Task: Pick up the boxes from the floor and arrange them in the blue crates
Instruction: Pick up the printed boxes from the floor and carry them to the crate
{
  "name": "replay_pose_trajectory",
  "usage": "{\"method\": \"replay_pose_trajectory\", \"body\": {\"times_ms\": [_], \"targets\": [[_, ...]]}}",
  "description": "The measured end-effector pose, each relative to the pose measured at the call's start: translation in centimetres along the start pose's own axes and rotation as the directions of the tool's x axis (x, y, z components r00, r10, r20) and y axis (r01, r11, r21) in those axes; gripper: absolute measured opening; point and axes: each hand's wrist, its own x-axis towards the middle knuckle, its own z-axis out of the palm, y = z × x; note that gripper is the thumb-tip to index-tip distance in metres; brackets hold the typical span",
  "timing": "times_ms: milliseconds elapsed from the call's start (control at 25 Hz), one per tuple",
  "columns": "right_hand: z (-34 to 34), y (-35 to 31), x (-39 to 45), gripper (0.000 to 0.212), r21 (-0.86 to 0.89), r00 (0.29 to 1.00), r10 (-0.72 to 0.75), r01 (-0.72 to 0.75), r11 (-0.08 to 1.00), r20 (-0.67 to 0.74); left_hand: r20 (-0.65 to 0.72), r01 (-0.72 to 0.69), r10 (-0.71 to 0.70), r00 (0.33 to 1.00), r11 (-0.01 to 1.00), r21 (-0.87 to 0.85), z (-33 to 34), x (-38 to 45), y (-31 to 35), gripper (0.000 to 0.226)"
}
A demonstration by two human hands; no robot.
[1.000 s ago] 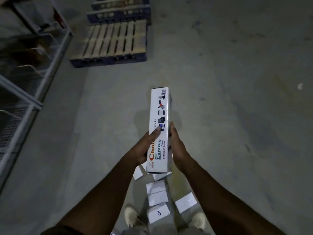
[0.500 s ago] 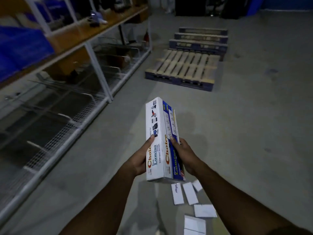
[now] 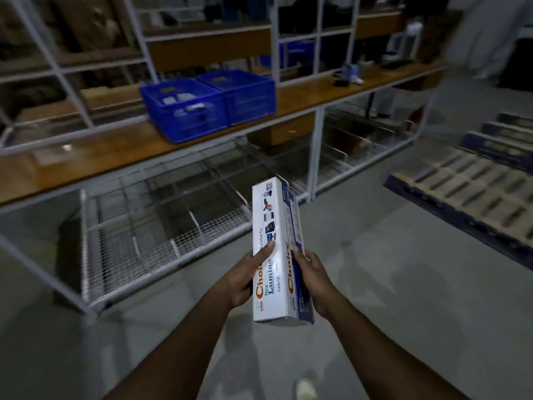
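Fingers [image 3: 266,249] of left hand [image 3: 245,280] curled round one long side of a white box [image 3: 269,252], thumb flat across its printed face; right hand [image 3: 313,280] gripping the opposite side, against what looks like a second, blue-edged box [image 3: 298,226] pressed alongside. Both held upright, well apart from two blue crates [image 3: 207,103] standing side by side on the wooden shelf [image 3: 317,90]; left crate already holding some items. Likely risk: paired boxes sliding against each other and dropping if squeeze loosens; long boxes snagging the crate rim or the rack upright [image 3: 317,140].
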Motion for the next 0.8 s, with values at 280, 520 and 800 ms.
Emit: {"method": "replay_pose_trajectory", "body": {"times_ms": [280,520,800], "targets": [[7.6,-7.0,16.0,0.046,-0.041,0.972,-0.025,0.036,0.999,0.234,-0.398,-0.201,0.214,0.892,0.977,0.076,-8.9,8.8,11.0,0.070],[11.9,-15.4,28.9,0.040,-0.040,0.931,-0.061,0.080,0.996,0.360,-0.472,-0.297,0.301,0.829,0.951,0.085,-13.1,17.0,20.7,0.039],[19.6,-20.5,42.1,0.036,0.005,0.924,-0.054,0.056,0.998,0.378,-0.596,-0.445,0.347,0.725,0.895,-0.020,-24.1,26.1,29.0,0.053]]}}
